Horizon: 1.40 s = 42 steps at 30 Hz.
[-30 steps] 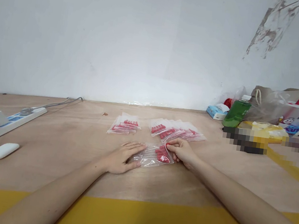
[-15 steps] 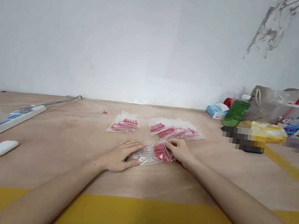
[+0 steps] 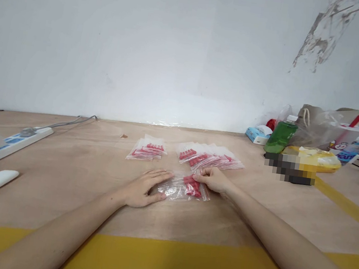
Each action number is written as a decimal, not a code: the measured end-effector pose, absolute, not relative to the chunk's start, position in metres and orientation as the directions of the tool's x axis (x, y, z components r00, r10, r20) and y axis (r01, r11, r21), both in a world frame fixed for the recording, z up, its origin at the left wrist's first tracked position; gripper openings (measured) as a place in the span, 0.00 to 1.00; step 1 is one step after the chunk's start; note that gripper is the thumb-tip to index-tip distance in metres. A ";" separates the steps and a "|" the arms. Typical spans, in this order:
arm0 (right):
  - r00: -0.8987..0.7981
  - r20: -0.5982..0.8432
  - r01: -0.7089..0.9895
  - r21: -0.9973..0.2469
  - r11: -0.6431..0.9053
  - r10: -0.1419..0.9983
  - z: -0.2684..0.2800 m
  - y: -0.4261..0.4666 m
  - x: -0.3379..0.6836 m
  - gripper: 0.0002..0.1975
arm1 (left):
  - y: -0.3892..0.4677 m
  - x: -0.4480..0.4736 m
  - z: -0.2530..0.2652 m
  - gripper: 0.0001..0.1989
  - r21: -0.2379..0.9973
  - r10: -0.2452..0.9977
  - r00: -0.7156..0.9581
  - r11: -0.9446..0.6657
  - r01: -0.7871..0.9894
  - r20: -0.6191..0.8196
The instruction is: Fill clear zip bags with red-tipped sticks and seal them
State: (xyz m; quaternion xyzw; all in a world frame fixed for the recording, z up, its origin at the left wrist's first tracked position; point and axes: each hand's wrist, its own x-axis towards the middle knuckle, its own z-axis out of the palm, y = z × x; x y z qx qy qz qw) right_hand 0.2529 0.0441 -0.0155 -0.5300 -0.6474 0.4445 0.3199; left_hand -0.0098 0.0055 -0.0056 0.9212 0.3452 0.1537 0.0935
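A clear zip bag [image 3: 175,189] with red pieces [image 3: 192,186] in its right half lies flat on the table. My left hand [image 3: 145,187] rests open on the bag's left end, thumb and fingers spread. The fingers of my right hand [image 3: 213,179] are closed in a pinch at the bag's upper right, by the red pieces and the zip edge. Beyond my hands lie two groups of similar filled bags: a smaller overlapping pile [image 3: 148,148] on the left and a wider fanned row [image 3: 209,157] on the right.
A white power strip [image 3: 28,138] with plugs and a white cabled device [image 3: 3,180] lie at left. A tissue pack [image 3: 257,135], a green bottle [image 3: 281,135], a yellow packet [image 3: 324,160] and plastic bags crowd the right. Yellow tape [image 3: 175,261] runs along the front edge.
My right fingers have shifted slightly left, from the bag's right edge onto the area by the red pieces. The red pieces look bunched differently. My left hand stays in place.
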 end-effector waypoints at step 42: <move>-0.634 0.405 0.756 0.149 0.637 0.659 -0.006 0.096 0.233 0.19 | 0.045 -0.021 -0.009 0.20 0.241 0.744 0.588 -0.663 0.709 0.316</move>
